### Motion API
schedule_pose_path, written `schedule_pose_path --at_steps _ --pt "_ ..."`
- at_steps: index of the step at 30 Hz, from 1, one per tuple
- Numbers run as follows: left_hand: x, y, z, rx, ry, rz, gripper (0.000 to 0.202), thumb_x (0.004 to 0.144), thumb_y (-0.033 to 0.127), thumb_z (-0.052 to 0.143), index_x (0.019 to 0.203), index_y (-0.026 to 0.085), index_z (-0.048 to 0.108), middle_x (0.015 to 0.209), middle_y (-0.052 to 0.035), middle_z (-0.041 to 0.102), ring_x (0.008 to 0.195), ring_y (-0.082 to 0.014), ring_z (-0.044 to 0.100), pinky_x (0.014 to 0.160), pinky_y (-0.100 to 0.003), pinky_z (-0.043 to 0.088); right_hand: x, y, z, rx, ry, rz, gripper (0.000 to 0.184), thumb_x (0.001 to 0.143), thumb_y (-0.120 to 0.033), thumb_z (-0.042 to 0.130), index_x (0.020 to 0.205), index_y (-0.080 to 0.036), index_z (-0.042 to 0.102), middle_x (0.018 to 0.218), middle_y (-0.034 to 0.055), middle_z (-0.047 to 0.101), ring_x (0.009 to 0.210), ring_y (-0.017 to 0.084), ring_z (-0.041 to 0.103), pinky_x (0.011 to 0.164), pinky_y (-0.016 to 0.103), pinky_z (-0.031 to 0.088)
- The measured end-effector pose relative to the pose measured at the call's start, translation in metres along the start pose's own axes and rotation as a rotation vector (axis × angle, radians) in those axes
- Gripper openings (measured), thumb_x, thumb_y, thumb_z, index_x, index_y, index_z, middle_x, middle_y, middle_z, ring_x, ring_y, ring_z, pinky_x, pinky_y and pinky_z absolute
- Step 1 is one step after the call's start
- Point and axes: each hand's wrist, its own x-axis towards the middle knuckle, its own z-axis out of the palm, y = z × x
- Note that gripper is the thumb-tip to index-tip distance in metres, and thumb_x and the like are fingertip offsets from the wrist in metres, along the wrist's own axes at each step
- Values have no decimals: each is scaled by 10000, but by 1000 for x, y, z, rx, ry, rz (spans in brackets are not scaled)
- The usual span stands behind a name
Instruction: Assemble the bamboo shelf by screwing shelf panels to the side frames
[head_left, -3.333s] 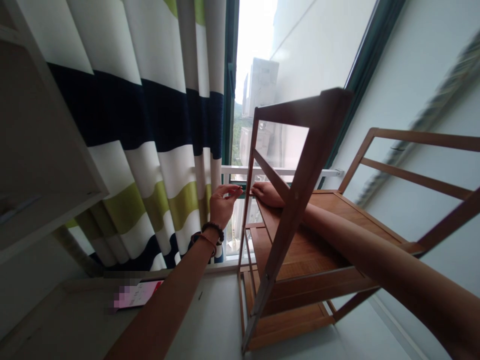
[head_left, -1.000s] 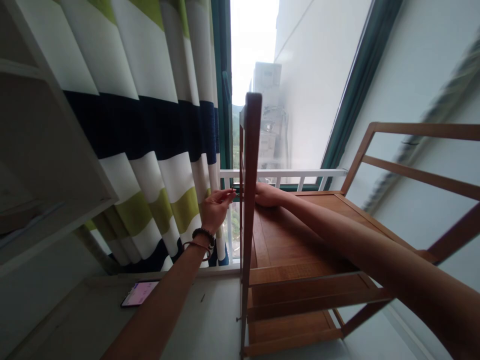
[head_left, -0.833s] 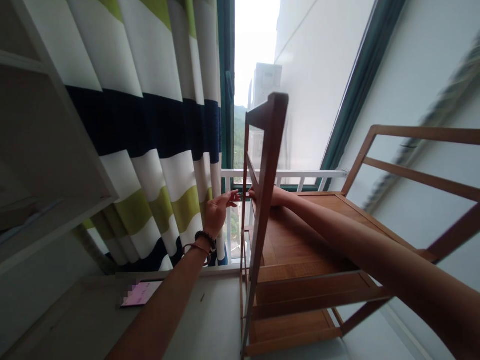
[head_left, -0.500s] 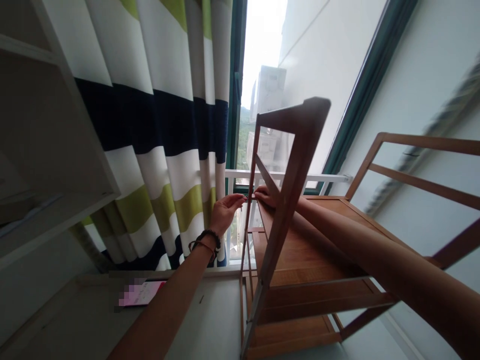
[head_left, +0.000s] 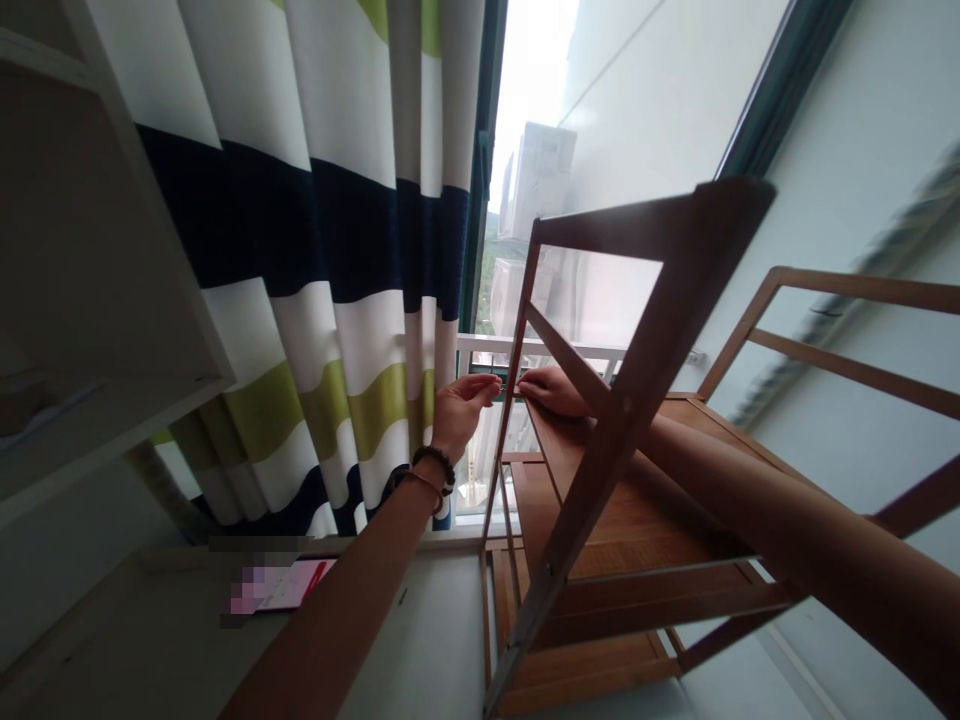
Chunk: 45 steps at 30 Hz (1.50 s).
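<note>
A brown wooden shelf rack [head_left: 600,500] stands in front of me, its near side frame tilted across the view. My left hand [head_left: 459,408], with beaded bands on the wrist, is outside the rack's far upright [head_left: 514,360]. Its thumb and fingers pinch a thin dark rod [head_left: 492,362] that looks like a hex key, mostly hidden by the fingertips. Reaching over the upper shelf board, my right hand [head_left: 559,391] has its fingers closed at the board's far corner, against the inner side of that upright. Whether these fingers hold a small part cannot be seen.
A striped curtain [head_left: 300,230] hangs at the left beside a window with a white railing [head_left: 577,350]. A white cabinet [head_left: 112,250] juts in at far left. Below lies a pink-screened phone or card [head_left: 289,585] on a pale surface, with a small dark piece [head_left: 403,597] nearby.
The near side frame of the rack now shows larger and farther right. Both hands stay at the same upright, and the thin rod's visible end now points up instead of down.
</note>
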Motion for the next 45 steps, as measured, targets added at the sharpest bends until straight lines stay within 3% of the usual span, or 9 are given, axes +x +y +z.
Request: schedule_pose_path --at_steps 3,10,14,18,24,30,34,39,45 --pt "4 2 2 -30 -32 15 407 602 295 758 975 176 647 790 -47 715 745 -166 645 678 -291 495 2 1 0 -6 -24 -19 184 830 -208 522 864 -170 698 931 56 691 845 187 596 763 284 435" --pt "3 -2 -5 190 50 240 166 611 306 743 727 190 721 883 -39 665 789 -150 613 652 -250 483 4 5 1 -2 -43 -32 225 860 -209 483 814 -98 674 897 77 680 832 158 565 780 280 405" --pt "-6 3 -8 52 -60 119 206 621 276 739 789 158 723 725 -38 694 652 -141 620 591 -258 497 5 6 1 4 -60 -47 281 890 -233 434 842 -85 668 927 86 675 852 152 562 782 283 397" --pt "-16 7 -12 -34 -108 74 268 705 340 665 863 132 726 779 -74 720 741 -176 655 685 -305 530 5 2 1 6 -76 -63 247 874 -234 467 822 -103 669 923 81 679 847 153 565 779 286 403" --pt "-19 2 -16 108 -90 58 287 665 374 714 806 124 733 751 -77 725 682 -176 658 705 -328 541 -3 -2 -1 17 -62 -82 222 859 -197 478 795 -93 664 900 77 680 825 146 566 767 278 405" --pt "-16 1 -23 129 -196 72 290 681 285 719 940 162 682 920 -80 723 920 -213 657 872 -368 496 -4 -2 -1 29 -57 -86 206 847 -183 491 785 -88 664 896 84 681 822 146 568 760 277 408" --pt "-11 1 -24 158 -142 107 248 667 263 724 885 164 660 867 -76 720 885 -214 661 845 -375 497 -2 -2 -1 37 -67 -89 208 846 -183 494 763 -97 664 873 74 685 809 139 570 758 275 409" --pt "-5 -3 -19 249 -10 266 121 632 265 731 720 184 707 900 -49 671 805 -158 618 698 -275 494 0 -2 -1 46 -74 -87 220 853 -195 491 777 -86 666 885 81 685 825 136 570 770 274 406" --pt "-12 1 -14 77 -29 58 207 657 271 705 832 160 716 725 -40 690 673 -142 619 588 -250 481 -1 -1 0 50 -63 -79 243 871 -203 461 817 -74 660 920 87 676 846 142 567 781 281 403"
